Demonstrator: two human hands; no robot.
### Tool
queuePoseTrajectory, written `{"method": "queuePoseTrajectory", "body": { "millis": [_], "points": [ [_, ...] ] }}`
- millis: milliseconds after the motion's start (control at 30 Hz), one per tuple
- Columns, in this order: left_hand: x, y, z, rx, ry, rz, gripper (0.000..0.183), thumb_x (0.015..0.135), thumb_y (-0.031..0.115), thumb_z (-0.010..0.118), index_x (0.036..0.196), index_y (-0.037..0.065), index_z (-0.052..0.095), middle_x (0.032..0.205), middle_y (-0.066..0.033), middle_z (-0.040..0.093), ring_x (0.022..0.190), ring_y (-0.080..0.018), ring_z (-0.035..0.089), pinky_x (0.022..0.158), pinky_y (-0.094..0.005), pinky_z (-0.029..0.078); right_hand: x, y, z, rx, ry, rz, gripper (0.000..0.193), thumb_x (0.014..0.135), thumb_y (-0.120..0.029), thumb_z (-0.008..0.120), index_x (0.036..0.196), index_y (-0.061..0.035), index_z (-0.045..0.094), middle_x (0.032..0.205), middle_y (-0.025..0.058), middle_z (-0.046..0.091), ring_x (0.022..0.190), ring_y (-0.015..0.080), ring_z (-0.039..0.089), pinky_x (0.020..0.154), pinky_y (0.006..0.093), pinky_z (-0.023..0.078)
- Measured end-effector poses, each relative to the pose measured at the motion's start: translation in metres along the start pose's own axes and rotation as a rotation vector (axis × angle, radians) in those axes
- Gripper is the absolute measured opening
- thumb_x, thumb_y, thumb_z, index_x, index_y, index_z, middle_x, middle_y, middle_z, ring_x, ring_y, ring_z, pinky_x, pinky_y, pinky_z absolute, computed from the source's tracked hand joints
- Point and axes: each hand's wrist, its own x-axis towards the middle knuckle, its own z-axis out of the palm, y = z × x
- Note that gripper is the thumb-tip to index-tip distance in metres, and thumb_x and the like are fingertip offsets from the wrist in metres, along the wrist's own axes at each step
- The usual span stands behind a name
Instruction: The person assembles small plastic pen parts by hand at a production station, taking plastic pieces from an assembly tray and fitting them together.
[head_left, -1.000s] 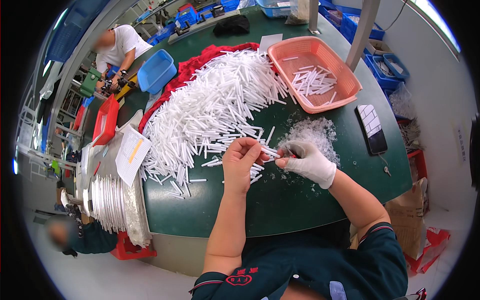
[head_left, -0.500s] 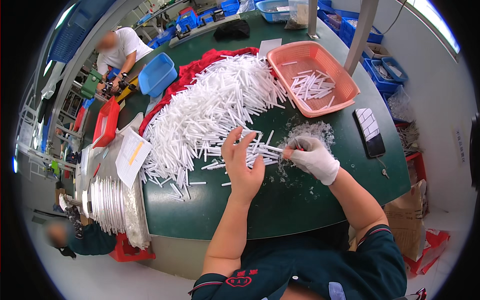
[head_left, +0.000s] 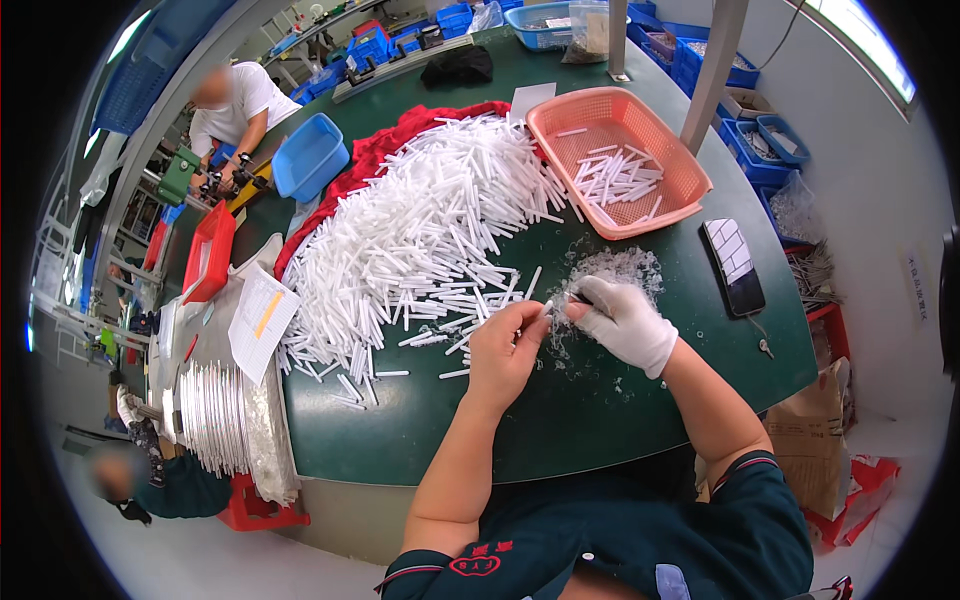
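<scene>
My bare left hand (head_left: pixel 503 352) is closed, its thumb and forefinger pinched on a short white tube (head_left: pixel 547 309), mostly hidden by the fingers. Close to its right, my right hand (head_left: pixel 628 322) wears a white glove with bare fingertips showing. Its fingers are closed around a small dark object (head_left: pixel 574 298), too covered to name. Beyond my left hand spreads a large heap of white tubes (head_left: pixel 420 215) on a red cloth (head_left: pixel 390 140). Curly clear shavings (head_left: pixel 625 268) lie on the green table (head_left: pixel 400 440) just beyond my gloved hand.
An orange basket (head_left: pixel 690 200) with some white tubes stands beyond my right hand. Right of it lies a phone (head_left: pixel 737 270) with a key (head_left: pixel 766 348). Blue (head_left: pixel 312 155) and red (head_left: pixel 210 250) bins and a paper sheet (head_left: pixel 262 322) are at left. A person in white (head_left: pixel 250 100) works across.
My left hand has gone from spread fingers to a pinch at the tube's end, close to my right hand. The tube that stuck out leftward from my right hand is now mostly covered.
</scene>
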Motion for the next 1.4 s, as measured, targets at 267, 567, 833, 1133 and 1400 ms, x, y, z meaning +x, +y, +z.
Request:
{"method": "queuePoseTrajectory", "body": {
  "millis": [267,567,833,1133,1400],
  "points": [
    [0.000,0.004,0.001,0.054,0.036,0.086,0.013,0.082,0.006,0.067,0.094,0.004,0.062,0.080,-0.0084,0.064,0.066,-0.0206,0.060,0.061,-0.0285,0.046,-0.002,-0.017,0.002,0.091,-0.002,0.048,0.026,0.083,-0.019,0.069,0.084,0.0018,0.054,0.065,0.0116,0.047,0.056,0.0208,0.040,0.053,0.0318,0.038],
    [0.000,0.003,0.002,0.046,0.055,0.142,0.014,0.080,0.002,0.068,0.093,0.005,0.064,0.079,-0.0079,0.064,0.067,-0.0214,0.060,0.060,-0.0289,0.046,-0.002,-0.022,0.004,-0.078,0.059,-0.052,0.025,0.086,-0.028,0.065,0.082,-0.0037,0.058,0.060,0.0156,0.054,0.057,0.0349,0.057,0.051,0.0380,0.044],
    [0.000,0.001,0.003,0.042,0.061,0.172,0.013,0.082,-0.002,0.066,0.094,0.002,0.064,0.079,-0.0035,0.065,0.065,-0.0078,0.053,0.061,-0.0209,0.043,-0.003,-0.025,0.003,-0.221,0.094,-0.091,0.027,0.086,-0.031,0.065,0.080,-0.0057,0.057,0.060,0.0154,0.055,0.059,0.0357,0.058,0.051,0.0402,0.044],
    [-0.001,0.001,0.005,-0.019,0.036,0.117,0.012,0.082,-0.001,0.067,0.094,0.002,0.066,0.079,-0.0020,0.066,0.066,-0.0056,0.052,0.061,-0.0197,0.042,-0.003,-0.019,0.004,-0.310,0.107,-0.157,0.025,0.085,-0.029,0.063,0.079,-0.0064,0.054,0.065,0.0146,0.058,0.061,0.0356,0.059,0.052,0.0427,0.045],
    [-0.002,0.002,0.006,-0.061,0.031,0.091,0.013,0.081,-0.001,0.066,0.093,0.003,0.065,0.078,-0.0060,0.067,0.065,-0.0142,0.060,0.061,-0.0244,0.047,-0.003,-0.023,0.004,-0.326,0.151,-0.204,0.023,0.084,-0.029,0.063,0.080,-0.0078,0.055,0.063,0.0135,0.058,0.059,0.0349,0.059,0.051,0.0433,0.045]
  ]
}}
